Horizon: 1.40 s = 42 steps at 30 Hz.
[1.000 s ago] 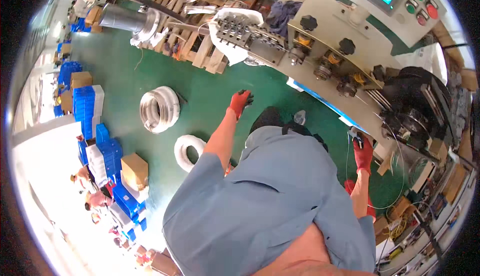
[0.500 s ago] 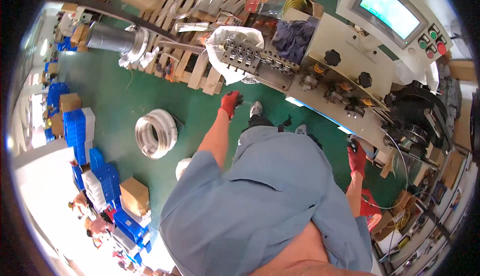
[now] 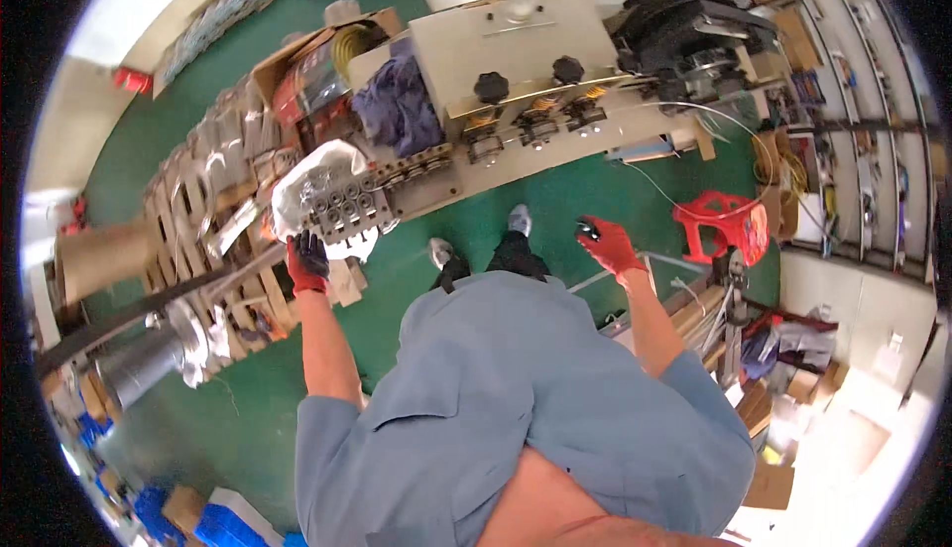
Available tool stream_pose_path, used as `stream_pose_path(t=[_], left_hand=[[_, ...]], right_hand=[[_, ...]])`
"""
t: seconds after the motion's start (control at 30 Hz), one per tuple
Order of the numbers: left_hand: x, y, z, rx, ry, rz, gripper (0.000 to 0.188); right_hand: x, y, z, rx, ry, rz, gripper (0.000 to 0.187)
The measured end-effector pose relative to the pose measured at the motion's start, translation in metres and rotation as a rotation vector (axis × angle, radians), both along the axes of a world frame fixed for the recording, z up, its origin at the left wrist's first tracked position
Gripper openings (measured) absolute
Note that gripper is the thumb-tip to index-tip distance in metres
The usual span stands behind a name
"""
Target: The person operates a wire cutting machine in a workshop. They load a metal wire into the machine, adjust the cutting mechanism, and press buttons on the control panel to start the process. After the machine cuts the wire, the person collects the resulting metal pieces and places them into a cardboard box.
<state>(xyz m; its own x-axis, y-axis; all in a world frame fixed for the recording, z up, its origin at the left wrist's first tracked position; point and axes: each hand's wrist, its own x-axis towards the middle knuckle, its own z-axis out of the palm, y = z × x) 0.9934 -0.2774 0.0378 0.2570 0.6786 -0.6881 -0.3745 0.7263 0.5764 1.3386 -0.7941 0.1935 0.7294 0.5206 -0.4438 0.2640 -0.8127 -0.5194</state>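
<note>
My left hand (image 3: 307, 261), in a red glove with dark fingers, is beside the near left end of a metal roller block (image 3: 347, 208). Its fingers are loosely apart with nothing visible in them; contact with the block cannot be told. My right hand (image 3: 609, 245), also in a red glove, hangs over the green floor before the machine bench (image 3: 535, 155). Its fingers are curled around something small, dark and shiny that I cannot make out. A white sack (image 3: 322, 165) lies behind the roller block.
Black knobs (image 3: 491, 87) and guide rollers line the bench. A dark blue cloth (image 3: 397, 106) lies beside it. Right of my right hand stands a red plastic stool (image 3: 719, 222), with a thin wire nearby. Wooden pallets (image 3: 203, 195) and a grey cylinder (image 3: 149, 361) are at left.
My view has turned to the right, with the machine now more squarely ahead. My left hand has come up beside the roller block. My right hand is now nearer the middle of the view.
</note>
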Motion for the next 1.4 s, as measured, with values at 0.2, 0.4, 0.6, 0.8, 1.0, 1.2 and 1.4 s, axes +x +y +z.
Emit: stream_pose_path(t=[0.2,0.4,0.6,0.8,1.0,1.2,1.4], left_hand=[[0.004,0.013,-0.014,-0.11,-0.005,0.002,0.05],[-0.01,-0.007,0.0,-0.085,0.093,-0.069,0.052],[-0.026,-0.037,0.01,0.143,0.205,-0.146,0.045],[0.003,-0.063,0.043,0.357,0.271,-0.051,0.027],[0.066,-0.083,0.111,0.716,0.447,-0.027,0.026],[0.175,-0.111,0.199,1.329,0.769,-0.237,0.032],[0.304,-0.162,0.267,1.597,0.306,-0.726,0.052]], right_hand=[[0.008,-0.008,-0.005,0.025,-0.113,-0.111,0.041],[0.083,0.032,0.073,0.172,-0.499,-0.142,0.037],[0.194,0.063,0.165,0.119,-0.818,-0.062,0.048],[0.224,0.111,0.175,-0.21,-0.678,0.223,0.057],[0.242,0.111,0.14,-0.12,-0.645,0.278,0.055],[0.239,0.134,0.143,-0.163,-0.699,0.304,0.048],[0.236,0.138,0.148,-0.117,-0.629,0.336,0.041]])
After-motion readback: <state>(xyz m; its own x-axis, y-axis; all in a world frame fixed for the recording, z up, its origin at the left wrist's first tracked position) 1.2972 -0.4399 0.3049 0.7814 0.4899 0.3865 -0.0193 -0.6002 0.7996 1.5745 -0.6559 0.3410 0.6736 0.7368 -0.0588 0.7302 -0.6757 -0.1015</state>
